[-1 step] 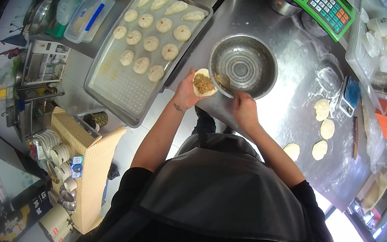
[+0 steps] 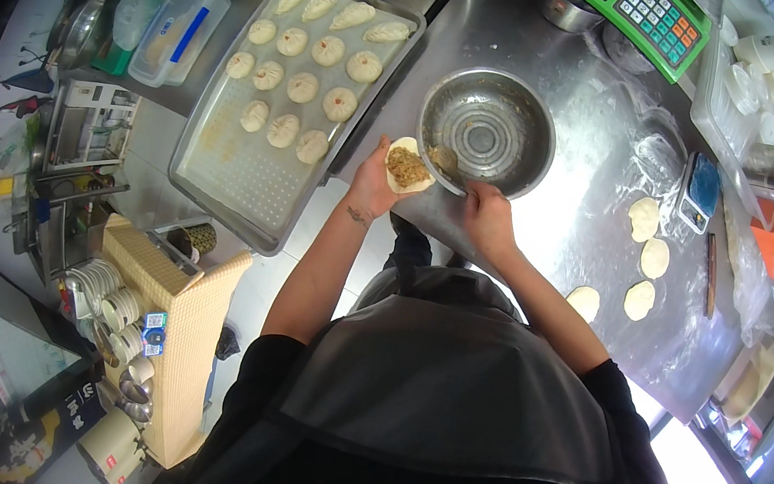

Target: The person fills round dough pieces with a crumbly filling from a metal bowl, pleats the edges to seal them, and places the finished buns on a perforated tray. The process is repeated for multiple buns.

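A round dough wrapper (image 2: pixel 403 143) with a mound of brown minced filling (image 2: pixel 407 170) rests in my left hand (image 2: pixel 372 185), its fingers curled round the edge. My right hand (image 2: pixel 491 220) is closed on the handle of a spoon (image 2: pixel 445 159), whose bowl lies at the near left rim of a steel basin (image 2: pixel 534 154), close by the wrapper. The basin's inside looks nearly bare, with smears of filling on its wall. To the right, several flat dough rounds (image 2: pixel 654 258) lie on the floured steel table (image 2: pixel 573 221).
A perforated tray (image 2: pixel 257 201) of pleated buns (image 2: pixel 302 87) stands at the left. A green scale (image 2: pixel 657 21) is at the far right, with a small scale (image 2: pixel 699 195) and rolling pin (image 2: pixel 711 273) at the right. A lidded plastic box (image 2: pixel 177 31) stands beyond the tray.
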`<state>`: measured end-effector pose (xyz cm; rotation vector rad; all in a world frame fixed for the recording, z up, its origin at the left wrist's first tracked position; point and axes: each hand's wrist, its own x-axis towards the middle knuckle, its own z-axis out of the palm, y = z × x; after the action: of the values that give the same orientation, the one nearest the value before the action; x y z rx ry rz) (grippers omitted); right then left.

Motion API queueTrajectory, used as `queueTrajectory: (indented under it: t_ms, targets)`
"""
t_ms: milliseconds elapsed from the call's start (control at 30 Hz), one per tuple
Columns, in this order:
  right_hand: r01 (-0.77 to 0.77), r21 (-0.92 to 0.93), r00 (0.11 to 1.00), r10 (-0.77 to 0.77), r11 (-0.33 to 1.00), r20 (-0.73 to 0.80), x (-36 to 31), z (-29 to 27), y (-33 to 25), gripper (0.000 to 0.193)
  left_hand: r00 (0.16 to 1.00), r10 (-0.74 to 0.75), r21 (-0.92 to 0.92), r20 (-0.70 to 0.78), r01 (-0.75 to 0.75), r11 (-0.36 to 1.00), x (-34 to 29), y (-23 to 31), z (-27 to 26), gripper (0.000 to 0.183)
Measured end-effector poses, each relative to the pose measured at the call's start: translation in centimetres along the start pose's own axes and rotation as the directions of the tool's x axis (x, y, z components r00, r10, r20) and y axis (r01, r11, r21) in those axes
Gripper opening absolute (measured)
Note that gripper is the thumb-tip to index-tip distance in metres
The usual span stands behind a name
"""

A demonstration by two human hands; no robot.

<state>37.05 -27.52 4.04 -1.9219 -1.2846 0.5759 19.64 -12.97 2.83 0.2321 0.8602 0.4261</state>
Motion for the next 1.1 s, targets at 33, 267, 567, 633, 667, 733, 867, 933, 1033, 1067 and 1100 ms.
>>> queueTrajectory:
  t_ms: [33, 267, 567, 633, 667, 733, 867, 933, 1033, 1067, 1100]
  targets:
    - [0.005, 0.022, 1.0, -0.004, 1.0, -0.012, 0.1, 0.1, -0.3, 0.018, 1.0, -0.001, -0.003, 0.008, 0.001, 1.0, 0.0, 0.0, 0.1, 0.064]
    - [0.043, 0.075, 0.999, -0.042, 0.996, -0.009, -0.9, -1.3, -2.8, 0.022, 1.0, -0.007, -0.015, -0.012, 0.007, 1.0, -0.1, 0.2, 0.4, 0.065]
    - [0.412, -0.28, 0.907, -0.358, 0.867, 0.223, -2.4, -2.1, -4.1, 0.046, 1.0, -0.008, -0.064, 0.001, 0.008, 0.998, 0.0, 0.0, 0.1, 0.066]
    - [0.473, -0.292, 0.877, -0.411, 0.831, 0.25, -2.4, -2.4, -4.2, 0.048, 1.0, -0.019, -0.08, -0.006, 0.018, 0.997, 0.0, -0.1, 0.0, 0.066]
    - [0.479, -0.287, 0.873, -0.417, 0.829, 0.252, -2.5, -2.7, -4.3, 0.048, 1.0, -0.026, -0.09, -0.007, 0.025, 0.996, 0.0, -0.2, -0.1, 0.066]
    - [0.435, -0.274, 0.895, -0.379, 0.858, 0.233, -2.5, -3.3, -4.3, 0.048, 1.0, -0.023, -0.108, 0.017, 0.024, 0.994, -0.1, -0.3, -0.3, 0.067]
    - [0.263, -0.209, 0.965, -0.252, 0.942, 0.077, -0.7, -4.2, -3.0, 0.043, 1.0, 0.004, -0.093, 0.001, -0.004, 0.996, -0.2, -0.3, -0.6, 0.067]
    - [0.191, -0.218, 0.981, -0.196, 0.957, -0.004, 1.6, -3.9, -1.4, 0.039, 1.0, 0.007, -0.082, -0.024, -0.009, 0.997, -0.2, -0.3, -0.5, 0.067]
    - [0.078, -0.302, 0.994, -0.097, 0.95, -0.046, 4.6, -3.1, 1.2, 0.034, 1.0, 0.008, -0.093, 0.007, -0.008, 0.996, -0.2, -0.1, -0.3, 0.067]
    - [0.048, -0.321, 0.997, -0.065, 0.946, -0.043, 5.2, -2.7, 1.7, 0.034, 1.0, 0.01, -0.096, 0.02, -0.008, 0.995, -0.3, -0.1, -0.3, 0.067]
    - [-0.016, -0.349, 0.999, 0.004, 0.937, -0.036, 5.4, -2.4, 2.0, 0.034, 1.0, 0.007, -0.097, 0.01, -0.006, 0.995, -0.3, -0.1, -0.3, 0.068]
